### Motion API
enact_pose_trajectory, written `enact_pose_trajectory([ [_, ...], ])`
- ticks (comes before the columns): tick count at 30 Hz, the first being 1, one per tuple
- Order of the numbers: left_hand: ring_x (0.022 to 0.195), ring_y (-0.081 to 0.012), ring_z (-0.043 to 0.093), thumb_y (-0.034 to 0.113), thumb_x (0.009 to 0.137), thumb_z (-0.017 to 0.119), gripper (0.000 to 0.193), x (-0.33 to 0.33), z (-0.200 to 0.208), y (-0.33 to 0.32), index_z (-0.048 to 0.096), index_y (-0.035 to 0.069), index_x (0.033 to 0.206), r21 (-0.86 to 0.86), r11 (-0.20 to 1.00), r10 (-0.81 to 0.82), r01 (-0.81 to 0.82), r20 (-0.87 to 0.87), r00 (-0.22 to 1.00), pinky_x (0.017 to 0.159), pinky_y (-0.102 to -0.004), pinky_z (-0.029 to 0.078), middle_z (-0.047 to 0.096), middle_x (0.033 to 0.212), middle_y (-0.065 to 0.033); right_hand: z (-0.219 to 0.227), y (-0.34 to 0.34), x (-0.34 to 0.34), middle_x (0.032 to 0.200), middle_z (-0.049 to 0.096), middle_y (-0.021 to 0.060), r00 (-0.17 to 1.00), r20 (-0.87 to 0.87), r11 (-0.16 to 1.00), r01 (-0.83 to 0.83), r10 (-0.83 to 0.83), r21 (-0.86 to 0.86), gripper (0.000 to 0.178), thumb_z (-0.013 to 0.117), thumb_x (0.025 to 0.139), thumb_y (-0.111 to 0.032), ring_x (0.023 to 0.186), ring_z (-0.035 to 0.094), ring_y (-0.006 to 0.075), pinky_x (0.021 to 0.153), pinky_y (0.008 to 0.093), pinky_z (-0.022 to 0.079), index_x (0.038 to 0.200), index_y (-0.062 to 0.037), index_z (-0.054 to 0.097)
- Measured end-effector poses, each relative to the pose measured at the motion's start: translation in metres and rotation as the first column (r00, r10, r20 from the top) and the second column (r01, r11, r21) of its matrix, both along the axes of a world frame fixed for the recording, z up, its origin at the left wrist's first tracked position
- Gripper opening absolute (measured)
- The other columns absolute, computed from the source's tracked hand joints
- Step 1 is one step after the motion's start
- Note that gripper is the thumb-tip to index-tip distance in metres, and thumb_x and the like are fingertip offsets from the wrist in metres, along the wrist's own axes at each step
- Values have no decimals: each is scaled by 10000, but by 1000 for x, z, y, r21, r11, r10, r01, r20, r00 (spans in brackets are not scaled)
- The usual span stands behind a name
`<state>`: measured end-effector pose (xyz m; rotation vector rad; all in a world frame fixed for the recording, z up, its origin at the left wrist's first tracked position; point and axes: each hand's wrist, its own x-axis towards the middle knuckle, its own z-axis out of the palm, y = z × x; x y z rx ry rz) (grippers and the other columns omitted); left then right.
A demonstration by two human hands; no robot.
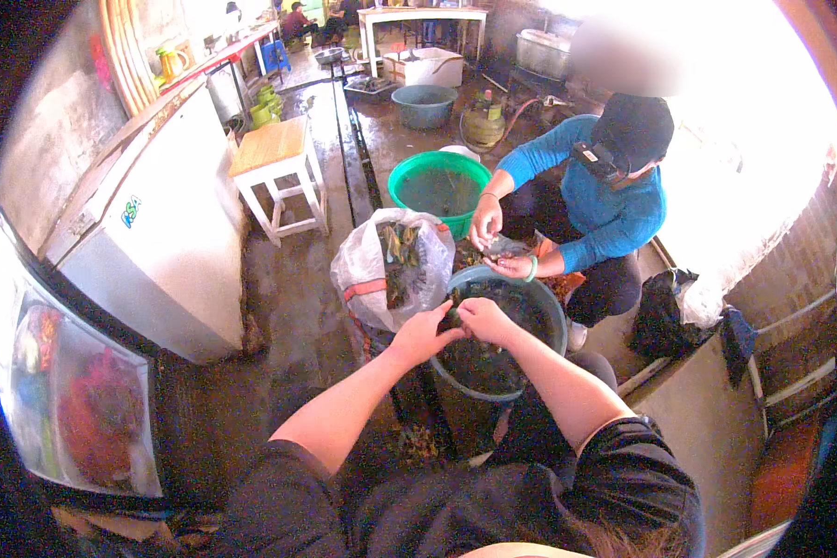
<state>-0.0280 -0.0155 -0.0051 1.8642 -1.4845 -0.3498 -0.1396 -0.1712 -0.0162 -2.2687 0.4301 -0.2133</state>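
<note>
Head, middle: left hand (422, 335) and right hand (485, 322) pinch a small dark thing (452, 319).
Blue-grey tub (557, 327): underneath, maybe for drips.

Sack (355, 265) left of basin (560, 330), apparently touching, tub (458, 224) behind sack

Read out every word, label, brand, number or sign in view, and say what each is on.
Blue-and-green sticker on the white cabinet: short lettering, which I won't copy out.
Dark device on the co-worker's head: any marking is too small to read.
White sack and blue-grey tub: no readable text.
</note>
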Motion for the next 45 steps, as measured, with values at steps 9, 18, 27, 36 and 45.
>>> enact_pose_trajectory([
  [9,762,-409,618,306,906,532,553,12,-10,1,427,-104,1263,-126,984,148,-122,223,963,688,-486,487,620,840,-281,16,24,18,698,596,217,989,128,944,109,-72,-313,235,469,878,-140,668,606,378,659,456,482,726,20,549],
  [18,874,-226,643,319,981,409,418,27,-8,6,557,-12,1189,-157,981,23,-114,-489,872,767,-330,503,650,969,-142,15,-19,2,685,653,151,999,31,999,-40,40,21,262,464,885,-174,628,647,283,609,406,519,771,19,601],
  [27,849,-237,645,406,978,373,456,30,-1,11,527,76,1253,63,998,47,31,-931,362,676,-397,573,617,1057,-93,27,9,1,931,633,105,983,167,962,116,-76,-246,175,653,789,-246,911,602,300,778,413,486,837,-81,622],
  [36,686,-202,641,372,987,376,407,22,4,9,527,61,1203,83,996,89,-34,-918,387,602,-353,569,603,970,-76,31,23,11,1073,620,142,987,154,970,85,-50,-228,181,708,738,-288,1043,565,318,914,416,425,744,-107,696],
  [45,627,-189,615,364,982,395,368,18,1,7,538,70,1151,156,986,166,-55,-921,352,579,-356,557,598,956,-64,50,41,6,1171,563,39,981,194,874,84,11,-479,94,687,710,-172,1174,461,272,905,491,379,792,-138,654],
])
